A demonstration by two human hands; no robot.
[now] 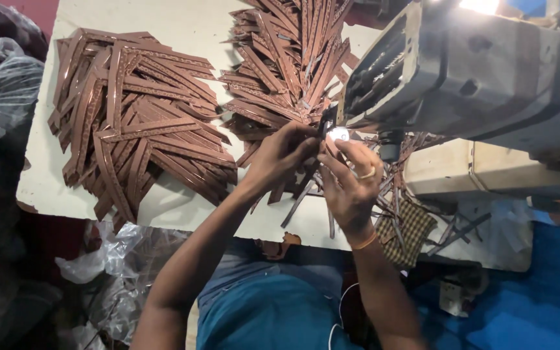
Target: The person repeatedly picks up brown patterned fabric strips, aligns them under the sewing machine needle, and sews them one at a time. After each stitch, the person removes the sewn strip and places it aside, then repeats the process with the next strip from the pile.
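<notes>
My left hand [286, 152] and right hand [351, 181] pinch a brown leather strip [306, 181] together under the sewing machine [461, 78], near the table's [183, 207] front edge, beside strip piles [137, 116].

- Your brown leather strips [139, 120] carry a fine dotted, stitched pattern along their length.
- The table top [183, 26] under them is cream white, chipped dark at the edge.
- Your sewing machine [481, 71] is dirty off-white with dark smudges.
- The cloth [404, 230] by your right hand [351, 178] is checked brown and tan.
- Your shirt [273, 317] is teal blue.
- Your ring [367, 173] and wristband [364, 241] are golden orange.
</notes>
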